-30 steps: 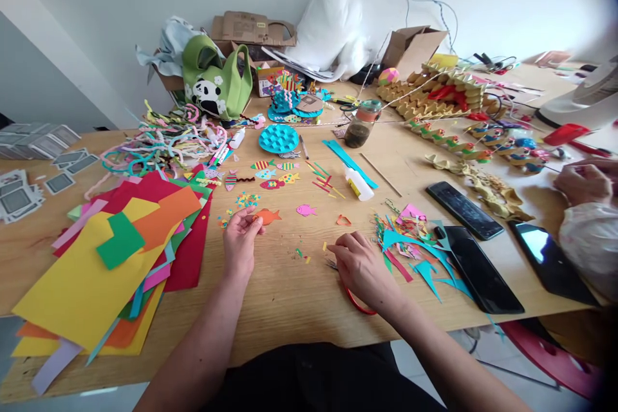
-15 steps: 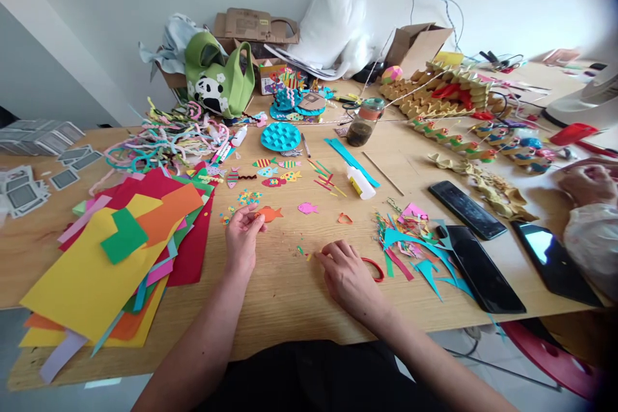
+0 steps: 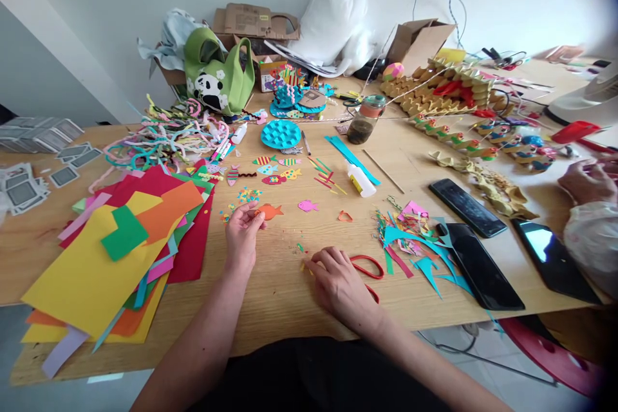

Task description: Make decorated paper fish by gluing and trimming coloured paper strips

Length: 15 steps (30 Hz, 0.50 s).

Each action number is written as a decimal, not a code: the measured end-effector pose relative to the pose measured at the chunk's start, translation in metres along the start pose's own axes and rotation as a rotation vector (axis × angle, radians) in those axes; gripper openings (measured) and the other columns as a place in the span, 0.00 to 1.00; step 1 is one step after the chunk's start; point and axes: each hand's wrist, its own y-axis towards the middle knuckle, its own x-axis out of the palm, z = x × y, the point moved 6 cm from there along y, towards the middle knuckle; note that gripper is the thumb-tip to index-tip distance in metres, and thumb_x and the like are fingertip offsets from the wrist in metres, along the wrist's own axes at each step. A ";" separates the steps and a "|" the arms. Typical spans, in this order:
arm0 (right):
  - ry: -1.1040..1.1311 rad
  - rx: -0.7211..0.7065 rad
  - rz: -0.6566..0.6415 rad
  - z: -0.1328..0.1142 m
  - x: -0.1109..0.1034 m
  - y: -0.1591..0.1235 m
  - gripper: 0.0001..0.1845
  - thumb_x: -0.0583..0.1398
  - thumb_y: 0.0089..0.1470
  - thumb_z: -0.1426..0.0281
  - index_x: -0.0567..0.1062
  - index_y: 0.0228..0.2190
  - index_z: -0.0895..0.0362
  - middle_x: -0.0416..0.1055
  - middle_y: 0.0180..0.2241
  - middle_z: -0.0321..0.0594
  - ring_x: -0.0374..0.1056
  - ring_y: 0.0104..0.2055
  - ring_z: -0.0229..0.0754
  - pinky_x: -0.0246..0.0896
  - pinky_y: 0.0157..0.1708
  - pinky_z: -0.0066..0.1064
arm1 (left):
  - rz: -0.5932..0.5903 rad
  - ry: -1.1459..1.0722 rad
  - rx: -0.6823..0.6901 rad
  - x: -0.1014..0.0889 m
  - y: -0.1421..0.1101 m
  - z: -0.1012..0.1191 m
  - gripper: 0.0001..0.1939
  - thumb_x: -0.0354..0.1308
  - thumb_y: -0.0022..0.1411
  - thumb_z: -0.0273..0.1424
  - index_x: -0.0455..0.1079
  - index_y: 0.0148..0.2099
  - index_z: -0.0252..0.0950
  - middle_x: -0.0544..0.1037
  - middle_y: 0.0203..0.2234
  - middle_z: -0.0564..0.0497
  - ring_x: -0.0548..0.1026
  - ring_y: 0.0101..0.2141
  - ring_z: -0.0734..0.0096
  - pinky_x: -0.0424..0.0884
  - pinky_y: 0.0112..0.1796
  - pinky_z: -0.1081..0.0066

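Observation:
My left hand [image 3: 243, 237] pinches an orange paper fish [image 3: 271, 211] between thumb and fingers, its tail pointing right. Low over the table, my right hand [image 3: 335, 283] has its fingers bent and together, with the fingertips at tiny yellow paper scraps [image 3: 303, 266]. What those fingers hold, if anything, is too small to make out. Red-handled scissors [image 3: 369, 265] lie beside my right hand, their blades hidden by it. A pink paper fish [image 3: 308, 206] lies between my hands, farther back. Behind it are several decorated paper fish [image 3: 273, 180] and thin coloured strips [image 3: 328, 183].
Coloured paper sheets [image 3: 87, 270] are stacked at left, below a pile of pipe cleaners [image 3: 167, 141]. A glue bottle [image 3: 361, 181], a blue egg-carton disc [image 3: 280, 135] and a jar [image 3: 363, 122] stand behind. Paper offcuts [image 3: 410, 238], phones [image 3: 466, 207] and another person's hand [image 3: 589, 181] are right.
My right hand has moved left and toward me, sweeping yellow scraps along and uncovering the red scissor handles. My left hand keeps holding the orange fish, nearly still.

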 end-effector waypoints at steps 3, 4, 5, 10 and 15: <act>-0.008 0.015 0.018 0.002 -0.002 0.002 0.20 0.56 0.51 0.82 0.70 0.46 0.58 0.68 0.39 0.44 0.58 0.43 0.45 0.55 0.42 0.35 | 0.001 0.001 -0.005 0.001 -0.001 0.001 0.21 0.68 0.42 0.31 0.71 0.41 0.33 0.73 0.24 0.56 0.70 0.21 0.79 0.67 0.25 0.76; -0.013 0.017 0.022 0.003 -0.002 0.003 0.20 0.56 0.51 0.82 0.70 0.46 0.57 0.68 0.39 0.44 0.58 0.43 0.45 0.55 0.42 0.35 | 0.001 0.000 -0.007 0.001 -0.001 0.001 0.20 0.68 0.42 0.31 0.71 0.41 0.33 0.73 0.24 0.56 0.70 0.21 0.79 0.67 0.26 0.75; -0.017 0.019 0.026 0.004 -0.002 0.004 0.20 0.56 0.51 0.82 0.71 0.45 0.57 0.68 0.39 0.44 0.58 0.42 0.45 0.55 0.42 0.35 | 0.002 -0.001 -0.008 0.001 -0.001 0.001 0.20 0.68 0.42 0.31 0.71 0.41 0.33 0.73 0.24 0.56 0.70 0.21 0.79 0.67 0.26 0.75; -0.026 0.043 0.030 0.007 -0.001 0.009 0.15 0.56 0.51 0.81 0.72 0.40 0.57 0.67 0.38 0.44 0.57 0.42 0.45 0.55 0.41 0.35 | 0.003 -0.011 -0.002 0.001 0.000 0.002 0.20 0.68 0.42 0.31 0.72 0.40 0.33 0.73 0.24 0.55 0.70 0.21 0.80 0.67 0.25 0.75; -0.049 0.040 0.029 0.009 0.001 0.012 0.12 0.56 0.52 0.80 0.72 0.38 0.57 0.67 0.37 0.44 0.57 0.42 0.45 0.54 0.41 0.35 | 0.000 -0.015 0.003 0.000 0.000 0.001 0.20 0.68 0.43 0.30 0.71 0.40 0.33 0.73 0.24 0.55 0.70 0.21 0.80 0.67 0.25 0.75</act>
